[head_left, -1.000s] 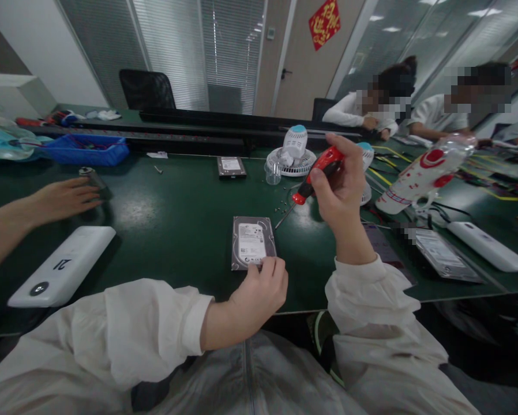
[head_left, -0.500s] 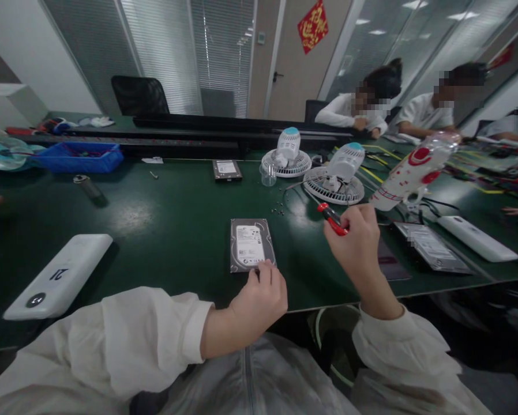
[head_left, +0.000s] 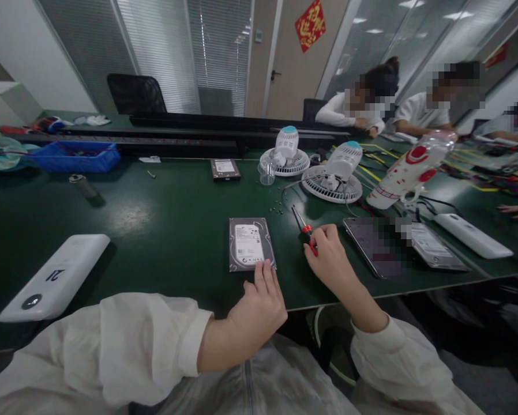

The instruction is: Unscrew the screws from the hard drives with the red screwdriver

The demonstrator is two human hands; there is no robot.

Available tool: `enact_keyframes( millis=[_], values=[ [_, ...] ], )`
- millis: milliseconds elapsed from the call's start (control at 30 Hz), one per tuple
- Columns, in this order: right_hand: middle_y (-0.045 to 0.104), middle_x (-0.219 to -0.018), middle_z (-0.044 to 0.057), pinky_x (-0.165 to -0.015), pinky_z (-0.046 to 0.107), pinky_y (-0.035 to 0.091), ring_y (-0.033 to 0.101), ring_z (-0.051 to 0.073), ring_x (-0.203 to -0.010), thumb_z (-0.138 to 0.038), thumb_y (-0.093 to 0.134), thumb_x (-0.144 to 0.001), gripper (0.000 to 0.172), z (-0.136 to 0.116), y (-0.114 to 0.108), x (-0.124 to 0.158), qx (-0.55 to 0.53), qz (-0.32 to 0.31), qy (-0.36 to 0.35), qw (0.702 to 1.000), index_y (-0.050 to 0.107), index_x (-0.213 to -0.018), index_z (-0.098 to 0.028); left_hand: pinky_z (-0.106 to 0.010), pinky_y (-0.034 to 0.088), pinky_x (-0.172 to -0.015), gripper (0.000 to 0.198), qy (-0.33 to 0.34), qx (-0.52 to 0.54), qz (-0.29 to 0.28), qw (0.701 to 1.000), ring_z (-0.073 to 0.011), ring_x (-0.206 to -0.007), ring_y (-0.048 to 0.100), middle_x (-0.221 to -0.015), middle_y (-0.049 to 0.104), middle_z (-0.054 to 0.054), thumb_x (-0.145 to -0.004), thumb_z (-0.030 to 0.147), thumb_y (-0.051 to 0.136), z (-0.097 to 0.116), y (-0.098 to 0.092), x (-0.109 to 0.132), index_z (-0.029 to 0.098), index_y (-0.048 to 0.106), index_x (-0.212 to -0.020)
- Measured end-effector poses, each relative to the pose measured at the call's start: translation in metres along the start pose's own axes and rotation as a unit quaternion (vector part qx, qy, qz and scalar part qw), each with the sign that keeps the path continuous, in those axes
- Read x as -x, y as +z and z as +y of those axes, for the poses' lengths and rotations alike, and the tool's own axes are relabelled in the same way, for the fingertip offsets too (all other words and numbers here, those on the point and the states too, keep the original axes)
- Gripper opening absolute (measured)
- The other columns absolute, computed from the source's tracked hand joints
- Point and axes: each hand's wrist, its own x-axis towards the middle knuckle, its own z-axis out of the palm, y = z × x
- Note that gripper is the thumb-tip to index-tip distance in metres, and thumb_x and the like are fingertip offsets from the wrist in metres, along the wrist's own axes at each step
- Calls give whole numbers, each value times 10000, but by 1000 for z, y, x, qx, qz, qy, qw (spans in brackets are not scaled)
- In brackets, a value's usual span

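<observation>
A hard drive (head_left: 249, 242) with a white label lies flat on the green table in front of me. My left hand (head_left: 262, 297) rests its stretched fingertips on the drive's near right corner. To the right of the drive, low over the table, my right hand (head_left: 329, 256) is closed around the red and black handle of a screwdriver (head_left: 307, 229). Its metal shaft points away from me and to the left, towards several small screws (head_left: 278, 207) scattered on the tabletop. Part of the handle is hidden in my palm.
A second hard drive (head_left: 225, 169), a clear cup (head_left: 266, 172) and two fan parts (head_left: 331, 183) stand farther back. A phone (head_left: 374, 248), another drive (head_left: 436, 245) and a patterned bottle (head_left: 410, 167) are at the right. Left are a white power bank (head_left: 55, 276) and blue tray (head_left: 75, 158).
My right hand has come down and left with the screwdriver, uncovering the phone. The fingers of my left hand have straightened on the drive's corner.
</observation>
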Motion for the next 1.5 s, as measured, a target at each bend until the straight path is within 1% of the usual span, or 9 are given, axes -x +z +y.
enact_keyframes(
  millis=[200, 300, 400, 467, 567, 767, 1000, 1300, 1500],
  values=[
    [547, -1080, 165, -841, 485, 556, 616, 325, -957, -245, 586, -871, 110, -5, -7, 1, 41, -44, 11, 998, 484, -869, -203, -317, 627, -585, 375, 6, 12, -13, 1000, -439, -1130, 704, -1252, 627, -370, -957, 110, 518, -1, -2, -2, -45, 694, -1250],
    [611, -1118, 175, -838, 538, 543, 613, 379, -1021, -319, 623, -869, 170, -2, -20, -4, 76, -37, 15, 996, 589, -961, -180, -321, 622, -575, 373, 5, 8, -3, 1000, -447, -1118, 707, -1237, 630, -379, -947, 104, 521, -1, -1, -2, -56, 699, -1234],
    [679, -1085, 160, -920, 516, 522, 625, 339, -1028, -316, 628, -880, 209, 0, -35, -26, 31, 32, -44, 998, 672, -1008, -156, -320, 618, -566, 374, 6, -3, 13, 1000, -441, -1101, 718, -1226, 639, -373, -938, 96, 512, 0, 1, -1, -63, 706, -1215],
    [723, -1020, 128, -926, 478, 513, 628, 306, -1012, -283, 605, -891, 187, -3, -39, -52, 11, 20, -104, 994, 713, -989, -166, -309, 613, -557, 377, 3, -8, 22, 1000, -432, -1095, 724, -1224, 644, -367, -934, 92, 504, 1, 2, 0, -62, 709, -1210],
    [752, -1019, 121, -974, 458, 487, 622, 282, -1014, -232, 543, -921, 264, -13, -26, -98, 47, -88, -161, 982, 753, -1050, -136, -298, 611, -558, 383, -5, -8, 26, 1000, -425, -1096, 726, -1222, 648, -364, -930, 89, 495, 1, 3, 0, -62, 709, -1210],
    [765, -1051, 181, -999, 458, 493, 619, 325, -1097, -191, 579, -898, 312, -16, 21, -152, 94, -184, -178, 962, 784, -1096, -63, -305, 611, -570, 387, 1, -5, 4, 1000, -419, -1108, 723, -1236, 643, -357, -939, 76, 479, 0, 1, 0, -46, 705, -1229],
    [760, -1075, 198, -1000, 450, 488, 601, 339, -1139, -171, 551, -917, 316, -17, 27, -151, 128, -218, -199, 947, 791, -1093, -66, -315, 615, -568, 371, -3, -2, 25, 1000, -430, -1090, 726, -1211, 654, -361, -933, 87, 504, 1, 3, 0, -60, 715, -1200],
    [754, -993, 231, -920, 419, 481, 605, 344, -1096, -91, 515, -862, 293, -21, 35, -149, 119, -197, -220, 948, 796, -929, -41, -308, 611, -570, 373, 5, 11, 12, 1000, -430, -1097, 724, -1219, 643, -369, -943, 82, 500, -2, 0, 0, -55, 707, -1220],
    [779, -900, 138, -865, 350, 507, 669, 251, -911, -132, 606, -817, 198, -21, 5, -149, 26, -122, -153, 980, 787, -876, -77, -317, 635, -656, 378, 6, 47, 13, 999, -395, -1083, 741, -1195, 672, -362, -950, 95, 531, -11, -3, -3, -45, 687, -1264]
  ],
)
